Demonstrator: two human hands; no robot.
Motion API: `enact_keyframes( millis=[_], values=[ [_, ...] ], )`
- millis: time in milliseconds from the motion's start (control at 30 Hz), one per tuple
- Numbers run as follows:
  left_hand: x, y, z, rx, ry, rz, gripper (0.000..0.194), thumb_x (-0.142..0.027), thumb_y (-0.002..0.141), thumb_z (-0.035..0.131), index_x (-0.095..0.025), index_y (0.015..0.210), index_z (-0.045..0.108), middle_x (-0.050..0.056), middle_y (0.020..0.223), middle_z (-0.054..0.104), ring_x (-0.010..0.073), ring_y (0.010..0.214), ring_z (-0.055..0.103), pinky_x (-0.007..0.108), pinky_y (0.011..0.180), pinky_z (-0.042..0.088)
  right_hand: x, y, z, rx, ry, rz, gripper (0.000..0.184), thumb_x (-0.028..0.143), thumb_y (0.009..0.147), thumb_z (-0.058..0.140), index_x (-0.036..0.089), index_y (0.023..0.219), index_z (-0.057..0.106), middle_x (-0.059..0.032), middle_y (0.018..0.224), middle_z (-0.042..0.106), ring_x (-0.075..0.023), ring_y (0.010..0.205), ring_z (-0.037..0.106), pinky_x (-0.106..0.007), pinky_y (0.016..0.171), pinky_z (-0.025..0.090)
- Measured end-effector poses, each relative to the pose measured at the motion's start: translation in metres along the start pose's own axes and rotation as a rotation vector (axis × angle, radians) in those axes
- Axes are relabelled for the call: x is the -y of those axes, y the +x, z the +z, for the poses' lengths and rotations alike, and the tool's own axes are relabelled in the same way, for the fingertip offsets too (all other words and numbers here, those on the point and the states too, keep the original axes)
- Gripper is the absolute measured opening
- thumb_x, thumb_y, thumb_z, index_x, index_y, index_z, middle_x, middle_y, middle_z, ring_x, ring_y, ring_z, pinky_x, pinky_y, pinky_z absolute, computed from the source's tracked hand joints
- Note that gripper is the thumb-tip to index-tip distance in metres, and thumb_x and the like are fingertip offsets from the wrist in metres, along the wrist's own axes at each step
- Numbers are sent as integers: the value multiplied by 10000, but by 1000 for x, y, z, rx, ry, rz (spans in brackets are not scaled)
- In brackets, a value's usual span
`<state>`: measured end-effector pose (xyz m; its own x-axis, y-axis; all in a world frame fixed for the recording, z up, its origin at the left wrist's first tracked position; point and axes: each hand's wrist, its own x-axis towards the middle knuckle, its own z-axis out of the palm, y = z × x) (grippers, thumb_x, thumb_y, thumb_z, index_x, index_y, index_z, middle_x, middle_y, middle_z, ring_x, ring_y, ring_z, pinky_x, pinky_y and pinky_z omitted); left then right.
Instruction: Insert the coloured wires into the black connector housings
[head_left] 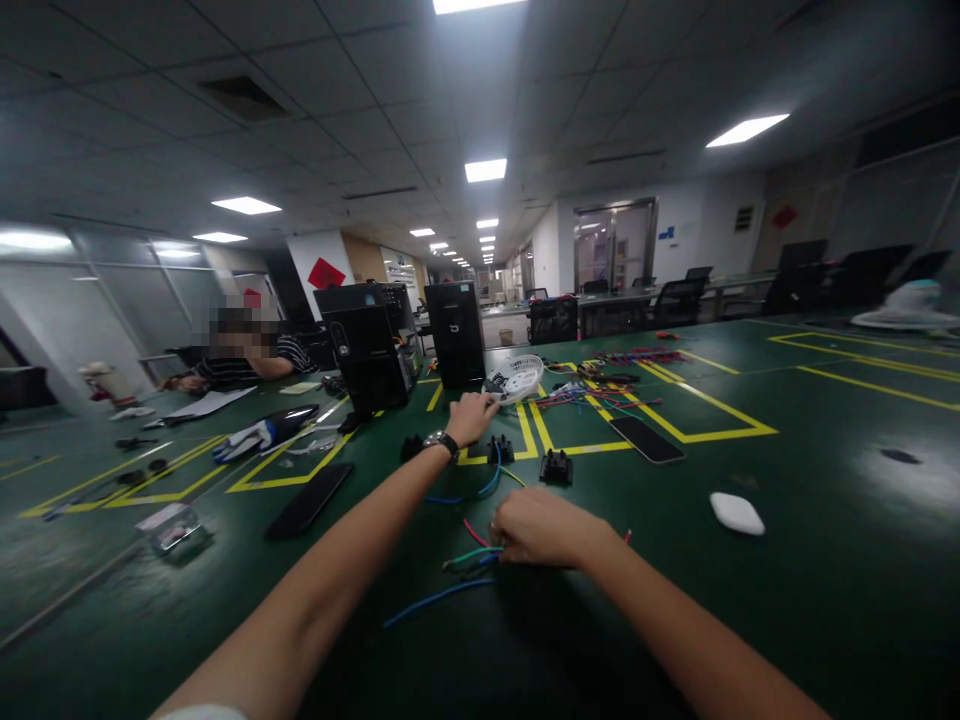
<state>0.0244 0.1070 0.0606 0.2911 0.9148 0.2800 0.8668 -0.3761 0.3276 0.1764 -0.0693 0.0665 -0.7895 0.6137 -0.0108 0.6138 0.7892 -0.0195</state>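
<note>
My right hand [536,525] is closed around several thin coloured wires [474,557], low over the table; red, green and blue ends stick out to its left. A loose blue wire [435,602] lies just below. Farther forward, my left hand [471,418], with a dark-banded watch at the wrist, is at the near left edge of a white plastic basket [519,380]. Its fingertips are hidden, so any grip there is unclear. Black terminal-like blocks [556,467] sit between the hands and to the right, one with a blue wire by it.
Two black computer towers [456,335] stand behind the basket. More wires [577,392] are spread to its right. A dark phone [646,439] and a white case [737,513] lie at right, another dark phone [310,500] at left. A person in a striped shirt [225,370] sits at far left.
</note>
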Motion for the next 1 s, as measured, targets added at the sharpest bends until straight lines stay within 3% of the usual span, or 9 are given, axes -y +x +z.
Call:
enact_keyframes(
  millis=[133,267,433,500,600,767,1000],
  values=[
    [81,-32,-28,67,117,-98,491,-511,907,307,-213,1249,496,146,1312,520,333,1216,449,525,935,371,-13,-1,0,54,160,17,162,350,731,727,217,823,730,0,724,702,-152,676,630,-208,520,326],
    [125,-65,-35,183,143,-42,459,-484,842,470,-235,1221,541,98,1280,571,273,1162,518,398,955,393,-14,0,6,108,404,-27,147,325,738,722,196,807,737,24,718,708,-114,643,626,-178,530,363],
    [135,-82,-35,137,120,8,474,-399,812,539,-241,1258,521,114,1314,542,298,1210,467,437,996,343,4,5,9,51,529,-121,205,366,803,660,208,912,732,20,795,715,-121,695,639,-180,600,423],
    [137,-85,-35,95,102,-8,505,-396,821,520,-248,1301,476,121,1371,488,320,1258,413,485,993,334,5,7,10,-75,425,-59,221,363,844,607,209,953,722,-14,885,708,-153,793,640,-214,688,442],
    [140,-90,-33,75,69,-20,492,-326,795,533,-225,1276,502,131,1367,489,323,1248,426,491,973,364,-8,7,12,-214,180,127,219,201,854,528,184,982,705,-84,1019,666,-214,955,606,-286,817,429],
    [145,-110,-33,32,27,23,553,-124,697,534,-122,1250,529,153,1282,548,271,1193,474,370,1034,341,-33,-5,10,-70,137,204,357,41,722,528,176,1018,672,-93,1029,627,-210,959,589,-277,833,420],
    [149,-140,-35,-58,-78,-25,519,-214,714,566,-129,1225,537,137,1222,571,286,1155,487,395,1041,335,-31,-22,-11,120,300,94,373,53,633,617,202,968,684,-46,1050,583,-190,957,548,-260,823,421]
  ],
)
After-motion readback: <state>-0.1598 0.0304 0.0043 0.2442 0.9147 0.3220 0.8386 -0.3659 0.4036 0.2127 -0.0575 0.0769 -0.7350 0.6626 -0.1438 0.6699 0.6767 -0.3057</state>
